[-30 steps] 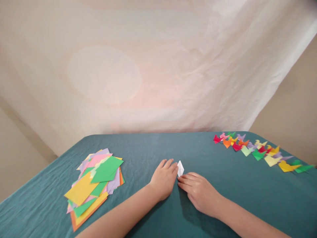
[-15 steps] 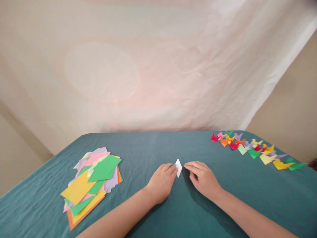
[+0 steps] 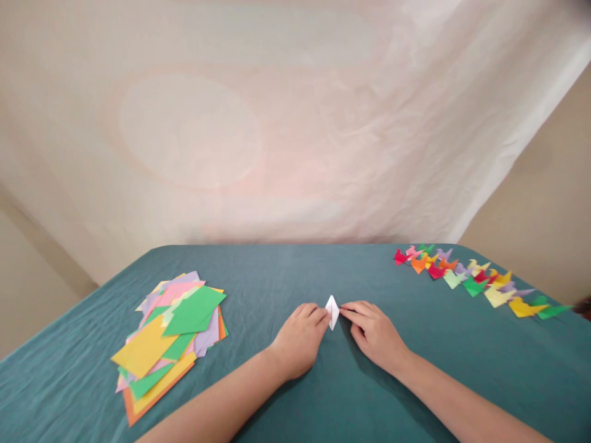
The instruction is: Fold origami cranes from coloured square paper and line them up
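Head view: the left grip (image 3: 300,338) and right grip (image 3: 376,332) lie palm down on the teal-clothed bench (image 3: 277,271), fingers loosely bent. Between their fingertips sits a small white folded paper (image 3: 332,311), touched by both; whether either pinches it, I cannot tell. Well left of the left grip lies a loose stack of coloured sheets (image 3: 170,335); well right of the right grip, a row of coloured folded figures (image 3: 475,282).

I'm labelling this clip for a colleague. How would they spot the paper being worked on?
On the teal tablecloth, look mid-table, between the left hand and right hand. The small white folded paper at their fingertips is the only white piece; the rest is coloured.
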The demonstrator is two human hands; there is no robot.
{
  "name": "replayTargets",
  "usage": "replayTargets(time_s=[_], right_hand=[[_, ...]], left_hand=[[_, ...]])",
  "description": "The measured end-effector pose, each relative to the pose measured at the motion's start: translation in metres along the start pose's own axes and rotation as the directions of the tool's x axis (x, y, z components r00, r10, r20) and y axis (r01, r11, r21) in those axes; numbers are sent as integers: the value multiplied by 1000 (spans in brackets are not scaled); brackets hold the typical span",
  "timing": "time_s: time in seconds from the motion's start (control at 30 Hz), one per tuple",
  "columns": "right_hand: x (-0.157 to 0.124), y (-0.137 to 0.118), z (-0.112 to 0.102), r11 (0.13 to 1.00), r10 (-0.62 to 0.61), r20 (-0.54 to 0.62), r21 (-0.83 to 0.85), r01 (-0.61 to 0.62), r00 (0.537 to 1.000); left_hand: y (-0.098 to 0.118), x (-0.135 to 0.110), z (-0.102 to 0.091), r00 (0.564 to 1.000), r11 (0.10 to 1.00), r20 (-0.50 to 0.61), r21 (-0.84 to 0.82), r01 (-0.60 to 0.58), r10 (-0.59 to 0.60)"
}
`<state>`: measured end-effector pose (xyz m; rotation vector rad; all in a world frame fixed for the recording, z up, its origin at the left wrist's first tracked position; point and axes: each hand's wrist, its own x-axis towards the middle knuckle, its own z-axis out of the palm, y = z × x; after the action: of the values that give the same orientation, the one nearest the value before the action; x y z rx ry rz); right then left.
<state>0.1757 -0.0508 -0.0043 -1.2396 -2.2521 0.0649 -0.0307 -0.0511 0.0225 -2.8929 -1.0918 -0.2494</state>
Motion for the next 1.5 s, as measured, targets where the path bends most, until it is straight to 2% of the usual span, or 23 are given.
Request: replayTargets(time_s=[0.4, 0.87, 1.23, 1.5], right_hand=[[1, -1, 0, 999, -28, -21, 41, 29, 999], [2, -3, 1, 993, -66, -32, 97, 69, 997], [4, -1, 7, 990, -128, 19, 58, 126, 992], [5, -2, 6, 988, -152, 80, 6, 152, 985]], left_hand=[[-2, 0, 4, 1000, 995, -10, -104, 12, -13], [-3, 0, 2, 1000, 994, -12, -105, 4, -5], [-2, 1, 1, 1000, 992, -28, -128, -10, 7], [-8, 3, 3, 997, 977, -71, -207, -47, 33]])
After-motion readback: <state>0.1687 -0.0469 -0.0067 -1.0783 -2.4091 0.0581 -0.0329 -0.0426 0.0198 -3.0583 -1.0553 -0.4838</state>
